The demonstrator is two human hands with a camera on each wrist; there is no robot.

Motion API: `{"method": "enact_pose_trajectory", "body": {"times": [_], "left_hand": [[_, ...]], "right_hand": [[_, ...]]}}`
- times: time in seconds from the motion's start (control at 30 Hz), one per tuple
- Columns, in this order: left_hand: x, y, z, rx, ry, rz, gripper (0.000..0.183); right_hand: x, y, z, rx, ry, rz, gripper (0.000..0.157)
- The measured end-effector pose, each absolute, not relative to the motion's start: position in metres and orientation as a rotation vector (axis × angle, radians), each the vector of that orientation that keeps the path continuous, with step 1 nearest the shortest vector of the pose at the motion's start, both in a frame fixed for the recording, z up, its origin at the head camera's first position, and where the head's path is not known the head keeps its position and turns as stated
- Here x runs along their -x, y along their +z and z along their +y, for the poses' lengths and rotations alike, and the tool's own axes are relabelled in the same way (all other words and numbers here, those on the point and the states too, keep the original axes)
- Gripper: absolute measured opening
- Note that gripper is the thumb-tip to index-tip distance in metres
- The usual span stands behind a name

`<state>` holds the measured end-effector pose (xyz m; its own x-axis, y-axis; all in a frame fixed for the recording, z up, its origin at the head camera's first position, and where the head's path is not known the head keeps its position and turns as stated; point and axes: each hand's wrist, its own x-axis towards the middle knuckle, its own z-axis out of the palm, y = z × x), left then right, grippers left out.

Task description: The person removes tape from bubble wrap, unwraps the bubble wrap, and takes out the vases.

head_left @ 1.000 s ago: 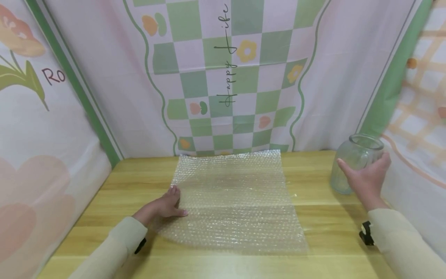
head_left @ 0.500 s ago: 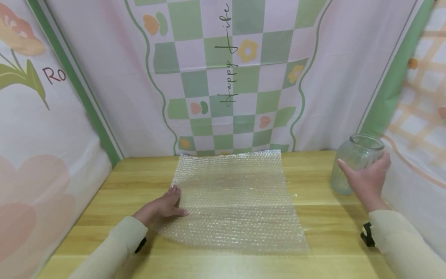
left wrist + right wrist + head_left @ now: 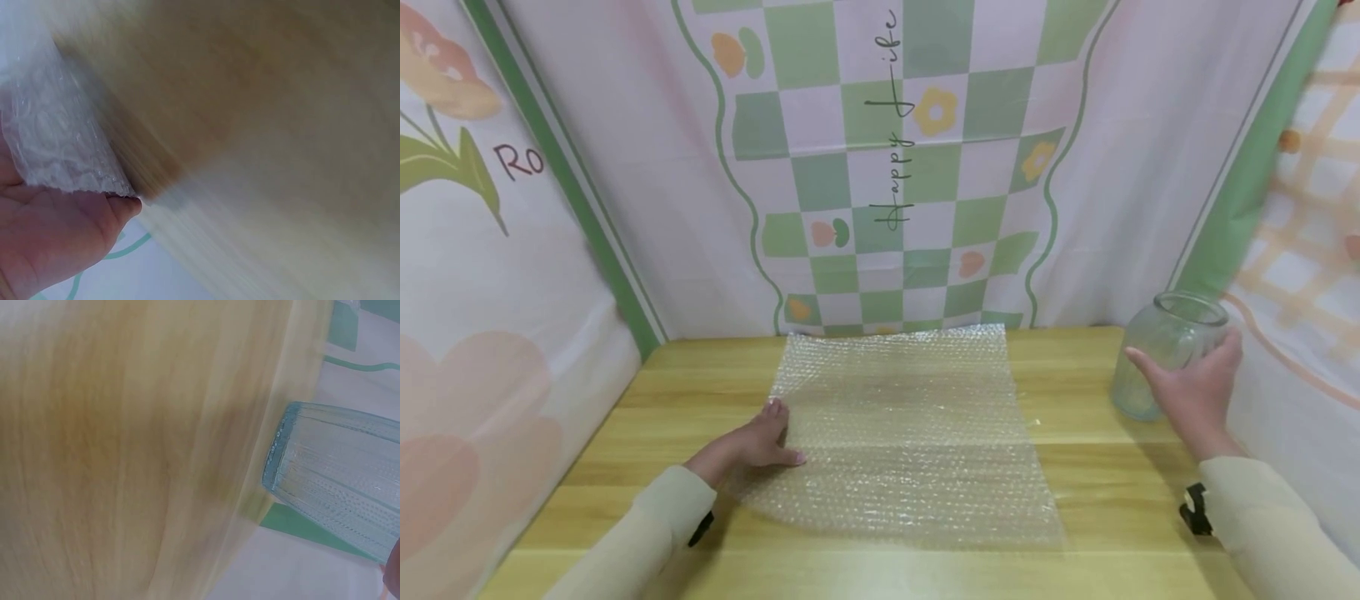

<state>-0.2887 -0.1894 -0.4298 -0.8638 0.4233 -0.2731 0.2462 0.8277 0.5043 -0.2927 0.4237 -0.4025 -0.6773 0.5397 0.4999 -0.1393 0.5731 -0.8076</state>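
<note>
A clear sheet of bubble wrap (image 3: 902, 442) lies spread across the middle of the wooden table. My left hand (image 3: 758, 435) holds its left edge, the thumb over the sheet. In the left wrist view the film of bubble wrap (image 3: 59, 137) covers part of the fingers, above the bare palm (image 3: 56, 237). Toward the back right stands an upright, wide-mouthed glass jar (image 3: 1138, 367) with no lid. My right hand (image 3: 1198, 387) grips it from the near side, thumb on the left, fingers round the right. The right wrist view shows the jar's ribbed wall (image 3: 340, 469) and thick base.
The wooden table (image 3: 685, 400) ends at a printed fabric backdrop (image 3: 865, 167) with green checks. Fabric walls rise on the left (image 3: 512, 333) and right (image 3: 1300, 350), the right one close beside the jar. Black straps (image 3: 1197, 510) show at both cuffs.
</note>
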Motion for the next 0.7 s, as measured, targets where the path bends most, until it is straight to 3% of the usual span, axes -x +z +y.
{"method": "enact_pose_trajectory", "body": {"times": [0.7], "left_hand": [[0.292,-0.431,-0.187,-0.461,0.807,2.673,0.107]], "right_hand": [[0.282,-0.362,0.410,0.328,1.144,-1.899,0.102]]}}
